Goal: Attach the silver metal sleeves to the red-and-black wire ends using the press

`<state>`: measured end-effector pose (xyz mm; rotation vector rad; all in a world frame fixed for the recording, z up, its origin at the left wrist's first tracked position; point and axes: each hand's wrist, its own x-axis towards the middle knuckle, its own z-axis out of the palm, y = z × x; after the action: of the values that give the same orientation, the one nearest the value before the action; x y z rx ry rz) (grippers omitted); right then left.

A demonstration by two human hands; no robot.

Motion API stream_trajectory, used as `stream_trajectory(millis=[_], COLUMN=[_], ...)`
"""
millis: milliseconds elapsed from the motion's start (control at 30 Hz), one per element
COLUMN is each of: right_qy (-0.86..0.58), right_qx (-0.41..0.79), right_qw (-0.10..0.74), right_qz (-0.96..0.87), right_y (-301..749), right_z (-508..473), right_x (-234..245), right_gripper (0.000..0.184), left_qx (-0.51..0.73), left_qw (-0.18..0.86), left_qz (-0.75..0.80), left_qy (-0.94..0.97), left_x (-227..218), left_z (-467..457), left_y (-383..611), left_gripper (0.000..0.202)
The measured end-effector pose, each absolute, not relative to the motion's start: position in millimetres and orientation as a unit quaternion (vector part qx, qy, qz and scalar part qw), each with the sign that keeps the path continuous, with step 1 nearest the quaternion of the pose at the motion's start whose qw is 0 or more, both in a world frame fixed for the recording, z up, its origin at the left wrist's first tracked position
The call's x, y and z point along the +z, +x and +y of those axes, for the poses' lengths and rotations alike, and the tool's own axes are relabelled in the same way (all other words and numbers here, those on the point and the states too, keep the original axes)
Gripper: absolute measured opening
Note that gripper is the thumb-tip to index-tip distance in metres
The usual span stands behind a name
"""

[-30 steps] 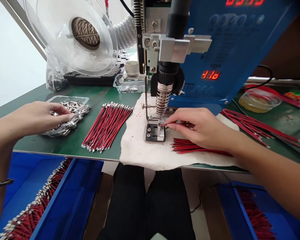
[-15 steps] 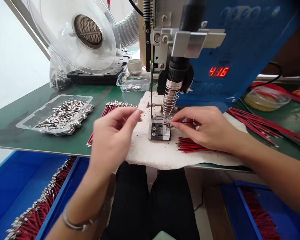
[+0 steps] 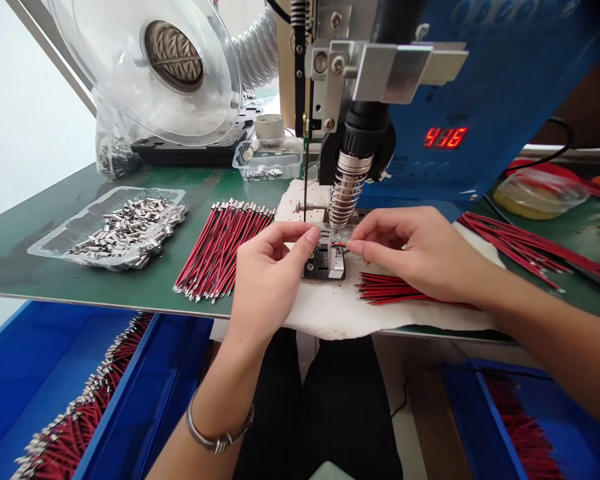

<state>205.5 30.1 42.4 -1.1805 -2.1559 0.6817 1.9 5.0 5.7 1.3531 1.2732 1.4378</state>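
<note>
My right hand [image 3: 410, 247] pinches a red and black wire [image 3: 339, 245], its end at the small fixture [image 3: 336, 267] under the spring-wrapped soldering head [image 3: 350, 180]. My left hand [image 3: 275, 273] is at the fixture's left side, thumb and forefinger pressed together. Whatever lies between those fingertips is too small or hidden to make out. Below my right hand, a bundle of red and black wires [image 3: 390, 289] rests on the white cloth [image 3: 325, 310]. Left of my left hand lies a row of wires with metal ends [image 3: 220, 247].
A clear tray of small metal parts [image 3: 130, 233] stands at the left. Behind it is a clear round hood [image 3: 105, 73]. The blue machine [image 3: 430, 100] fills the back right. More wires [image 3: 515, 250] lie at the right. Blue bins [image 3: 145, 393] sit below the table edge.
My left hand has moved right, from above the row of wires to the fixture, uncovering that row. My right hand stays by the fixture with the wire. The view has shifted slightly.
</note>
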Motion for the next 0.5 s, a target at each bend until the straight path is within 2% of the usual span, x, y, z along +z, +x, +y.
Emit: stream_trajectory(millis=[200, 500], right_qy=[-0.456, -0.460], right_qx=[0.289, 0.244], right_qw=[0.302, 0.308], right_qz=[-0.786, -0.796], right_y=[204.7, 202.4], right_z=[30.3, 29.4], right_x=[41.8, 40.1], right_gripper=[0.018, 0.018], left_qx=[0.565, 0.560], left_qw=[0.370, 0.360], left_qz=[0.502, 0.503], left_qy=[0.539, 0.551], left_x=[5.4, 6.0], left_z=[2.6, 1.7], left_y=[1.8, 2.7], left_gripper=[0.021, 0.019])
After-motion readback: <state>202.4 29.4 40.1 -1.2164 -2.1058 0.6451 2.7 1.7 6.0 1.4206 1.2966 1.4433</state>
